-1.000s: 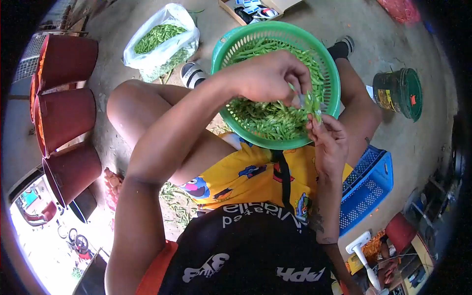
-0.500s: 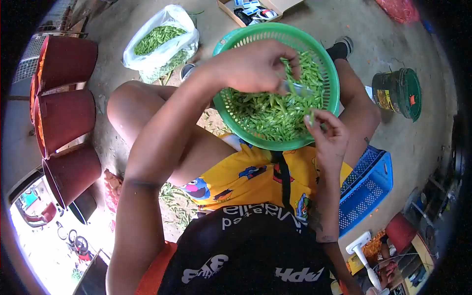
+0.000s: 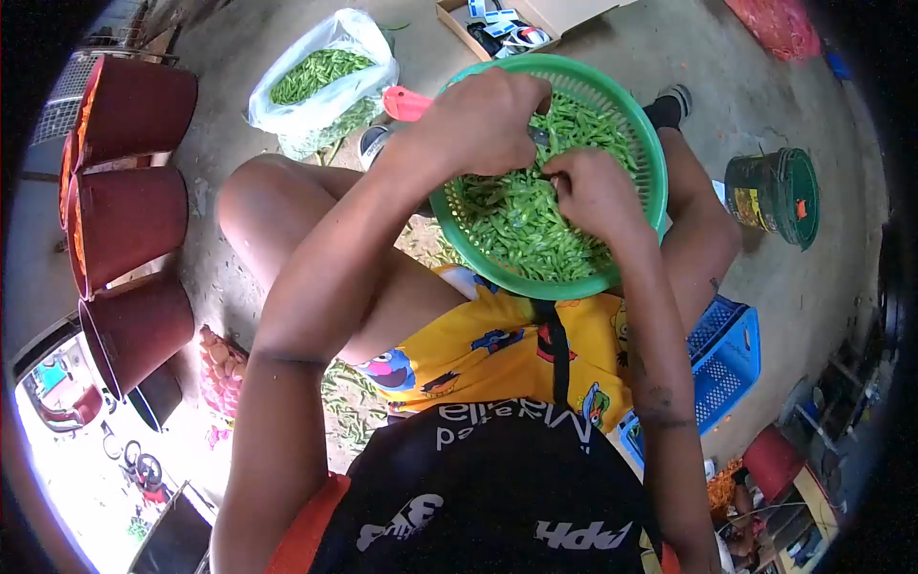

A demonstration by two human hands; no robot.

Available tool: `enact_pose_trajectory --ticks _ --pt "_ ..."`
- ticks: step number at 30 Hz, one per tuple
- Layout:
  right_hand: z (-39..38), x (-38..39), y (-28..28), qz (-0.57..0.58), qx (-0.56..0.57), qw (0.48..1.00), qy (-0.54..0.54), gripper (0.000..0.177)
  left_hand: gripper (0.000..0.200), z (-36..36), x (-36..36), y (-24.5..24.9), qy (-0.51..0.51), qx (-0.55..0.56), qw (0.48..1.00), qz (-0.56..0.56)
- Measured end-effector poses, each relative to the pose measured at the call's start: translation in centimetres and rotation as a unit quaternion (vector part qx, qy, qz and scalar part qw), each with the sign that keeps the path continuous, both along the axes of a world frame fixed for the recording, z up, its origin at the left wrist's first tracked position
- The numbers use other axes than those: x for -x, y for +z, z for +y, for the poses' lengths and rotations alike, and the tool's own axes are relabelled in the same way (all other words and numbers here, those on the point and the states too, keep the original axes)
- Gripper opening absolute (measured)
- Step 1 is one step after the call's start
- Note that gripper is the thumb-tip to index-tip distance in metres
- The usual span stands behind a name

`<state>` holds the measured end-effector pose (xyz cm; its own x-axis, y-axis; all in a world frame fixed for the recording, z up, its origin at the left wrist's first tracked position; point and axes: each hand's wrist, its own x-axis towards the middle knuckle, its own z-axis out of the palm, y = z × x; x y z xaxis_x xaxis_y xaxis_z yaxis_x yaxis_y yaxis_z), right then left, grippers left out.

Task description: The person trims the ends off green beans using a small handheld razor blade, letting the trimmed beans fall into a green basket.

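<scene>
My left hand (image 3: pixel 492 120) is closed around a knife; its red handle (image 3: pixel 406 103) sticks out behind the wrist, and a short stretch of blade (image 3: pixel 539 137) shows past the fingers. Close to the blade, my right hand (image 3: pixel 598 191) is bent in a pinch; its fingertips and whatever they hold are hidden. Both hands are over a green plastic colander (image 3: pixel 550 290) resting on my lap. Many sliced green pieces (image 3: pixel 535 244), looking like cut beans, fill it.
A white plastic bag (image 3: pixel 378 67) of similar green pieces stands ahead on the left. Dark red buckets (image 3: pixel 134 225) line the left side. To the right are a dark lidded bucket (image 3: pixel 765 191) and a blue crate (image 3: pixel 732 368). An open cardboard box (image 3: pixel 564 17) lies ahead.
My right hand has moved up and forward into the colander, beside the blade. My left hand has drawn back slightly left, and the knife's red handle has come into view.
</scene>
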<state>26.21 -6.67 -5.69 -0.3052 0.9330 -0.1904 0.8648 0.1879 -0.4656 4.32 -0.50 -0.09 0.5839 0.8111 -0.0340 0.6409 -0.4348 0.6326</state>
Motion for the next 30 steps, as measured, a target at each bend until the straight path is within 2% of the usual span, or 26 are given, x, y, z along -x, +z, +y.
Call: enact_pose_trajectory --ticks 2,7,9,10,12,13,15,16,17,18,19,20,21,24,27,30 --pt "-1.4 0.5 0.1 -0.041 -0.034 0.996 0.066 0.019 0.049 -0.1 0.2 0.2 0.012 -0.018 1.0 0.019" --pt "-2.4 -0.9 3.1 -0.065 0.013 0.997 0.045 0.018 0.048 0.1 0.3 1.0 0.012 -0.035 0.999 0.028" --pt "-2.3 -1.4 3.4 0.012 0.051 0.999 -0.009 0.012 0.048 0.1 0.2 1.2 0.013 -0.04 0.999 0.026" --pt "-2.3 -1.8 3.2 0.013 0.05 0.999 -0.008 0.012 0.048 0.0 0.2 1.3 0.008 -0.033 0.999 0.02" --pt "-2.4 -2.2 3.0 0.065 -0.132 0.989 -0.008 0.015 0.049 -0.1 0.3 1.2 0.004 -0.025 1.0 0.016" --pt "-2.5 -2.2 3.1 0.065 -0.132 0.989 -0.009 0.015 0.047 -0.2 0.3 1.1 0.011 -0.029 1.0 0.001" --pt "-2.9 -2.1 3.7 0.204 -0.03 0.963 -0.173 0.022 0.046 0.0 0.2 1.2 0.017 -0.034 0.999 -0.014" --pt "-3.3 -2.5 3.2 0.206 -0.031 0.962 -0.174 0.022 0.044 0.4 0.3 1.4 0.02 0.026 0.996 -0.077" --pt "-3.8 -3.0 2.1 0.303 -0.006 0.927 -0.22 0.024 0.043 0.6 0.2 1.5 0.025 0.088 0.986 -0.141" --pt "-4.1 -2.9 2.1 0.394 0.019 0.88 -0.263 0.027 0.043 0.7 0.1 1.4 0.023 0.088 0.986 -0.141" --pt "-4.5 -2.9 2.3 0.394 0.019 0.88 -0.264 0.027 0.041 0.7 -0.2 1.2 0.007 0.155 0.97 -0.186" --pt "-4.9 -2.9 2.4 0.43 0.04 0.856 -0.285 0.026 0.04 0.6 -0.5 1.0 -0.009 0.22 0.948 -0.229" --pt "-5.3 -2.6 2.7 0.465 0.061 0.828 -0.306 0.025 0.04 0.4 -0.9 0.9 -0.01 0.221 0.948 -0.229" --pt "-6.0 -2.4 2.7 0.517 0.085 0.805 -0.277 0.025 0.037 -0.2 -1.8 0.8 -0.061 0.257 0.942 -0.207" --pt "-6.5 -1.9 3.1 0.515 0.063 0.811 -0.269 0.026 0.032 -0.3 -2.1 1.1 -0.084 0.232 0.952 -0.182" --pt "-7.4 -2.8 3.2 0.49 0.094 0.817 -0.29 0.025 0.028 -0.1 -1.8 0.8 -0.072 0.271 0.936 -0.212"
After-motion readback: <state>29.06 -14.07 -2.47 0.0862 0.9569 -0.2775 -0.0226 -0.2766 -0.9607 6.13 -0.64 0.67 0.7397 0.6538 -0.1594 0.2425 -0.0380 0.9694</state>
